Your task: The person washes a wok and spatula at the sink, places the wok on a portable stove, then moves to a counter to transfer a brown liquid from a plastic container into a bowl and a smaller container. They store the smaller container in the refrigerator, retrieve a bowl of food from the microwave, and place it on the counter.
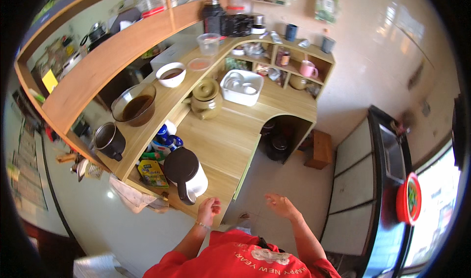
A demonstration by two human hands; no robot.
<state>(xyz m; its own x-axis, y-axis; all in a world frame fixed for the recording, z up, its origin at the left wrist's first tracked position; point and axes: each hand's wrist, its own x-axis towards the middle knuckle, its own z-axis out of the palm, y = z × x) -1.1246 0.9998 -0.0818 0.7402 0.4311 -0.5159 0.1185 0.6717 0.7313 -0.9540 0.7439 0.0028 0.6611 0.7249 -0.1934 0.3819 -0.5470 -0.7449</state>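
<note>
My left hand (209,211) is near the front corner of the wooden counter (228,130), fingers loosely curled, with nothing seen in it. Just beyond it stands a white electric kettle (197,180) with a dark lid and handle, not touched as far as I can tell. My right hand (281,205) hovers over the floor to the right of the counter, empty, its fingers apart. Farther back on the counter are a lidded clay pot (206,103) and a white plastic basin (241,97) with dishes. Along the raised shelf stand a dark mug (109,142), a glass bowl of brown liquid (134,110) and a white bowl (171,75).
A yellow packet (152,174) and blue-capped bottles (167,138) sit beneath the raised shelf. Small cubbies (294,66) hold jars and a pink cup. To the right is a dark-edged cabinet with a sink (392,149) and a red basin of greens (408,200). A wooden box (319,149) rests on the floor.
</note>
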